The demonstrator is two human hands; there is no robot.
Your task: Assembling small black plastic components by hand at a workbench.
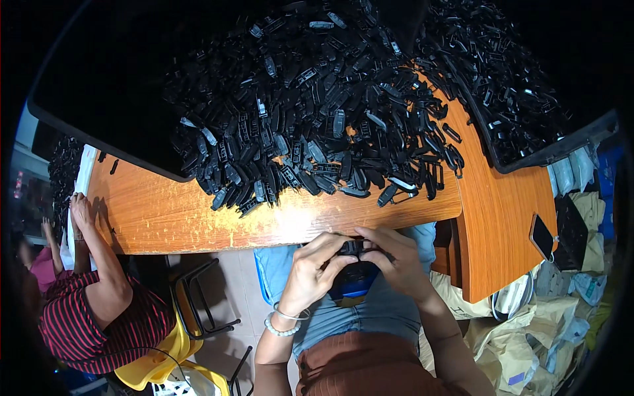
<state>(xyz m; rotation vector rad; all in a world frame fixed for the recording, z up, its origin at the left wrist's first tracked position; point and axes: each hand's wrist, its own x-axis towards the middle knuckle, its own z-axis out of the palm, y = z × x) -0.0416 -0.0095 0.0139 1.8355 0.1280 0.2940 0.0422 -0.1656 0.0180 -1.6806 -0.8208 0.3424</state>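
From the head view, your left hand [316, 267] and right hand [394, 257] meet just below the near edge of the orange wooden desk [198, 218], over your lap. Both have their grip closed around one small black plastic part [352, 248], fingertips pinching it from each side, so it sits right between your thumbs. Under them there's a blue-and-dark thing [353, 284] on your lap, can't tell what it is. Up on the desk, a huge heap of black plastic clips [317, 112] spills from a dark tray [105, 99]. A phone [541, 236] lies at the desk's right end, and another person in a striped shirt [92, 317] sits off to your left
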